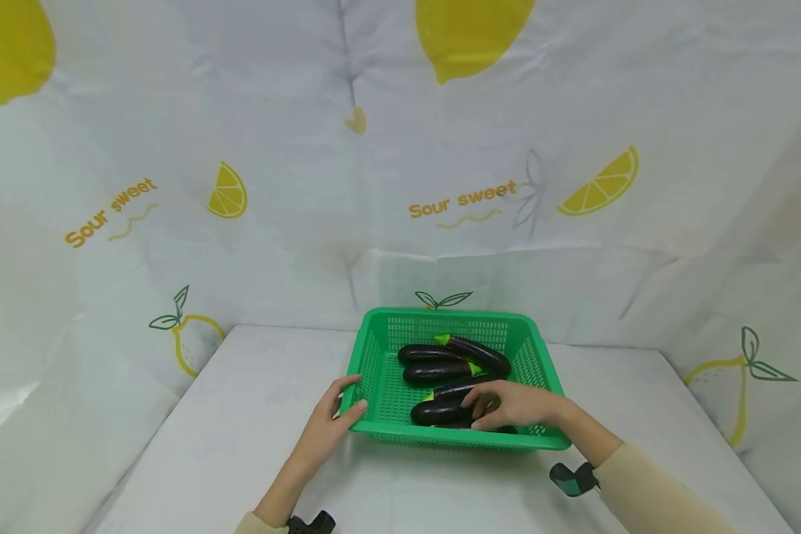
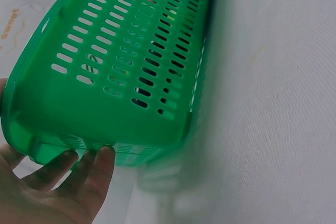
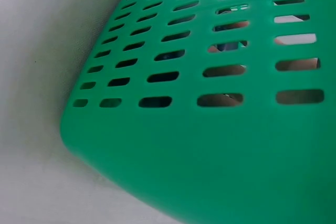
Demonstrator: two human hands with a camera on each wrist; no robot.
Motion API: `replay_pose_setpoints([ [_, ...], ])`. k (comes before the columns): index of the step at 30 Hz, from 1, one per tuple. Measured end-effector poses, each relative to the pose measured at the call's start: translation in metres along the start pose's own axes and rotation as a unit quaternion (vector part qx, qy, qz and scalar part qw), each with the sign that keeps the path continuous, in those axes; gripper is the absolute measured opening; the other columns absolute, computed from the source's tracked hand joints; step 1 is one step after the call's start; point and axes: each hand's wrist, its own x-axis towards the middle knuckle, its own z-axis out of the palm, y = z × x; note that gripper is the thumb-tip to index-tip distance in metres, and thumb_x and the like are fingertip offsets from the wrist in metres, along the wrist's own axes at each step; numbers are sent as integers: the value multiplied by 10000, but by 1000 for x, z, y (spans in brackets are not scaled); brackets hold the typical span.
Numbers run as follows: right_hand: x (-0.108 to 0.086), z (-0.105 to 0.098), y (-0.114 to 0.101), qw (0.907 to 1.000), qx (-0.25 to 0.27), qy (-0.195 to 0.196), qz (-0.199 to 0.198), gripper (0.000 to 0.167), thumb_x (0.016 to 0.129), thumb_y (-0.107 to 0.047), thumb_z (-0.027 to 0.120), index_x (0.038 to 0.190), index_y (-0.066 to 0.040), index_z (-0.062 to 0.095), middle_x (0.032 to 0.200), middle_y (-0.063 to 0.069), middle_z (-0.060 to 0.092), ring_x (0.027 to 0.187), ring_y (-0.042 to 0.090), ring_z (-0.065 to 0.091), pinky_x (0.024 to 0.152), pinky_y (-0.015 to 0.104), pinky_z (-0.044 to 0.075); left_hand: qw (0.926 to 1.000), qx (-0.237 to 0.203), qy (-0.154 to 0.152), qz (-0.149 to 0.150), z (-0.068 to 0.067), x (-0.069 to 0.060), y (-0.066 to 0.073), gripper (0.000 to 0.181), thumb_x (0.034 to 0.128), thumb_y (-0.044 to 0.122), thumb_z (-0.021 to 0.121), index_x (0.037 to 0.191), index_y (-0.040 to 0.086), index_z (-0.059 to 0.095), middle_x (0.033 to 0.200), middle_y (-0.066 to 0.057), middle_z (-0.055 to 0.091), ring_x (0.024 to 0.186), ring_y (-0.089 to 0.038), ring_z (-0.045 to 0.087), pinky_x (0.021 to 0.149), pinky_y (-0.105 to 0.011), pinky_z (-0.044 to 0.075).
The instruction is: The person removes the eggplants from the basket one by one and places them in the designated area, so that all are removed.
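A green plastic basket [image 1: 554, 371] with slotted walls holds several dark purple eggplants [image 1: 437, 371], some showing green stem ends. My left hand [image 1: 325, 424] grips the basket's front left corner, thumb on the near side. From below, the left wrist view shows that hand's fingers [image 2: 97, 174] against the basket's wall [image 2: 105, 119]. Inside the basket at the front right, my right hand [image 1: 510, 404] has its curled thumb and fingers about the right end of an eggplant [image 1: 437, 412]. The basket's wall [image 3: 184, 166] mostly hides the right hand in the right wrist view.
The basket stands on a white table [image 1: 274, 378] near its back edge. Behind and at both sides hangs a pale sheet [image 1: 307, 222] printed with lemons and lettering. Dark wrist devices [image 1: 574, 480] sit by the sleeves.
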Motion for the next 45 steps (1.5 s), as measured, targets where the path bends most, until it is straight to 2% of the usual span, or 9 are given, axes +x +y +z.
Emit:
replay_pose_setpoints([
  [10,-3,0,2,9999,160,40,-7,424,949,-222,727,1301,-6,628,1162,147,645,1048,289,586,822,437,508,10000,-35,-38,2,2,-1,-3,515,1022,282,640,1497,173,474,1616,-181,322,1454,-514,288,1107,-693,300],
  [17,-8,-1,0,9996,248,110,-101,376,927,-186,742,1263,-36,667,1252,147,638,1148,354,574,851,390,526,10000,-35,-33,17,3,-1,-3,517,1018,289,646,1492,172,479,1606,-182,339,1435,-507,334,1083,-676,354],
  [20,-11,-3,0,9992,344,104,-195,369,920,-168,744,1257,-39,670,1277,156,633,1172,403,574,894,426,524,10000,-14,-18,15,2,-1,-2,517,1020,293,642,1495,171,476,1607,-179,339,1433,-505,340,1080,-671,361],
  [23,-14,-5,-1,9989,391,152,-217,373,914,-172,747,1257,-45,673,1302,154,624,1227,438,555,964,521,501,10000,9,-6,19,2,-1,-1,518,1023,290,638,1497,164,472,1608,-182,336,1436,-511,330,1083,-674,355],
  [27,-19,-6,-4,9988,323,339,-144,350,913,-202,749,1234,-77,690,1329,116,614,1276,431,530,1013,594,459,10000,-12,-12,-4,2,-1,0,517,1025,280,633,1500,157,469,1610,-185,331,1438,-517,319,1087,-678,345],
  [33,-25,-7,-9,9971,266,680,-190,326,926,-206,737,1225,-86,690,1303,102,620,1178,313,569,923,469,498,10000,-44,-20,-15,1,-1,-1,506,1029,267,628,1499,166,470,1613,-186,325,1442,-510,317,1099,-678,329],
  [39,-34,-11,-12,9941,215,1029,-278,320,941,-207,730,1229,-76,681,1299,134,610,1138,296,613,907,398,532,10000,-20,-6,57,1,-1,0,507,1030,271,626,1501,168,468,1612,-183,330,1452,-506,300,1102,-682,320],
  [42,-40,-13,-13,9923,329,1160,-292,318,955,-209,720,1239,-75,669,1315,165,577,1072,300,645,865,395,563,10000,-14,-10,68,1,-1,0,511,1032,268,623,1505,161,463,1614,-184,327,1456,-505,290,1104,-681,317],
  [45,-47,-15,-14,9896,284,1388,-264,314,962,-228,714,1243,-95,664,1325,168,564,1085,320,640,858,419,562,10000,17,5,71,1,-1,0,513,1029,280,626,1504,168,465,1611,-183,332,1450,-508,302,1100,-679,327],
])
